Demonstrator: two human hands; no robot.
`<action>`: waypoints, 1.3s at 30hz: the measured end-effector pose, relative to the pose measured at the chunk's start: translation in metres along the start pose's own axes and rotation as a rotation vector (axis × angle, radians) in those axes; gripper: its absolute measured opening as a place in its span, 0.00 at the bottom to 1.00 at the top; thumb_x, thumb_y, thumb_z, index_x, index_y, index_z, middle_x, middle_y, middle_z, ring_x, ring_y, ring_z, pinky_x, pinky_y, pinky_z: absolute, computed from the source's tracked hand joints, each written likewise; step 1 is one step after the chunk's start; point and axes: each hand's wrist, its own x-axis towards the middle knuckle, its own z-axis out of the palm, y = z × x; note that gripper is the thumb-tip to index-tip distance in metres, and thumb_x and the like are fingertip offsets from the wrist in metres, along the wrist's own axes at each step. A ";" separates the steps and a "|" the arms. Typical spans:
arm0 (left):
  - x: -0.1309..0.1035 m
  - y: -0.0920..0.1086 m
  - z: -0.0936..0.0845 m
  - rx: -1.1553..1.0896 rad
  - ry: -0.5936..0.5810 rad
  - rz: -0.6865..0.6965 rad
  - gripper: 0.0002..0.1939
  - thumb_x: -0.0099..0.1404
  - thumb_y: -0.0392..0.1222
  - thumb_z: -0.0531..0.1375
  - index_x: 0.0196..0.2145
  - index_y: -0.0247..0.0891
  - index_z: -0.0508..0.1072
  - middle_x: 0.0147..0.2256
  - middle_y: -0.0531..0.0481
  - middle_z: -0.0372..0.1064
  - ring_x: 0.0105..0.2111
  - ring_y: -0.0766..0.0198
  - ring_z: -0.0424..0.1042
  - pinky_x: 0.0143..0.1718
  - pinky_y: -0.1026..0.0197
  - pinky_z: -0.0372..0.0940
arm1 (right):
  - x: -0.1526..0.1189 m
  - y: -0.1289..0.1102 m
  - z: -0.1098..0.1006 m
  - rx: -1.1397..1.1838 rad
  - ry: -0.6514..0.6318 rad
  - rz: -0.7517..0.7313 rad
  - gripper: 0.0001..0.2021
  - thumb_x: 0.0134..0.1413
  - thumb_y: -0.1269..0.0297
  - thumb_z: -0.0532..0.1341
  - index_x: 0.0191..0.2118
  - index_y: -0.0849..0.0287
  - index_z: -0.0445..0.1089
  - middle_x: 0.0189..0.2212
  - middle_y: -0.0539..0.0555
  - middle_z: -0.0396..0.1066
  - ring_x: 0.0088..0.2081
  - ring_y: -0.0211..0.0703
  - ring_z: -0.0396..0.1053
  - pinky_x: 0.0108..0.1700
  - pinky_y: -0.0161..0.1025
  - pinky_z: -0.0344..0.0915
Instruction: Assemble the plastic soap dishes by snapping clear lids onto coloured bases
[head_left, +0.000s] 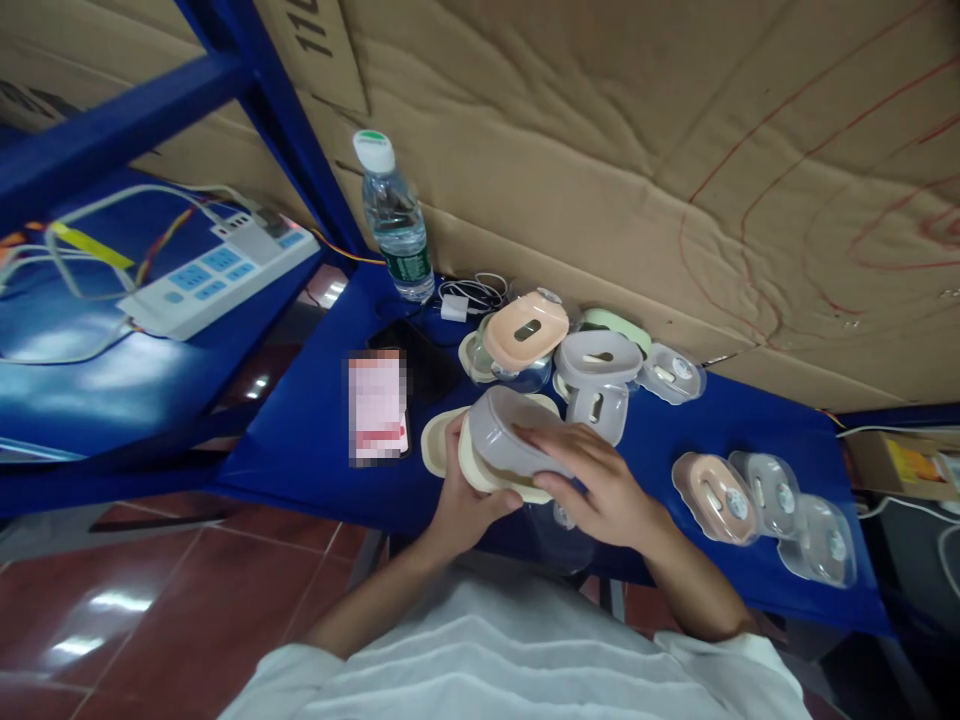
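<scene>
My left hand (463, 505) is wrapped round a cream oval dish (480, 468), its thumb along the near side. A grey oval piece (504, 437) sits tilted at the dish's opening, and the fingers of my right hand (600, 490) grip it from the right. Behind and left of these lies another cream oval piece (435, 445), partly covered by the held dish. Just below my right hand, a clear plastic shell (562, 540) is at the table's near edge. Whether the two held pieces are joined cannot be made out.
Peach (525, 330), grey (600, 357) and green (619, 325) oval pieces are piled behind my hands. Several packaged ones (724, 500) lie at the right. A water bottle (397, 235), a charger (454, 307) and a phone (377, 410) stand or lie leftward on the blue table (300, 430).
</scene>
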 end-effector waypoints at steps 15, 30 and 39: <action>-0.010 -0.005 0.000 -0.068 0.101 -0.097 0.47 0.59 0.54 0.78 0.66 0.47 0.58 0.60 0.41 0.73 0.57 0.51 0.78 0.56 0.53 0.77 | 0.009 0.037 -0.020 -0.271 0.033 -0.089 0.20 0.75 0.58 0.62 0.66 0.56 0.71 0.63 0.58 0.76 0.67 0.51 0.71 0.71 0.56 0.66; -0.020 0.007 -0.034 1.123 -0.148 0.487 0.20 0.73 0.37 0.67 0.61 0.44 0.74 0.63 0.37 0.72 0.63 0.42 0.72 0.63 0.37 0.68 | 0.028 0.102 -0.067 -0.690 0.142 0.232 0.21 0.72 0.66 0.57 0.66 0.53 0.72 0.66 0.61 0.72 0.65 0.61 0.71 0.65 0.59 0.65; -0.022 0.001 -0.031 1.274 -0.227 0.560 0.11 0.76 0.33 0.63 0.54 0.40 0.76 0.60 0.39 0.77 0.55 0.50 0.78 0.60 0.45 0.67 | 0.025 0.118 -0.061 -0.607 0.068 0.191 0.22 0.77 0.52 0.56 0.68 0.51 0.69 0.72 0.62 0.65 0.72 0.59 0.62 0.72 0.61 0.55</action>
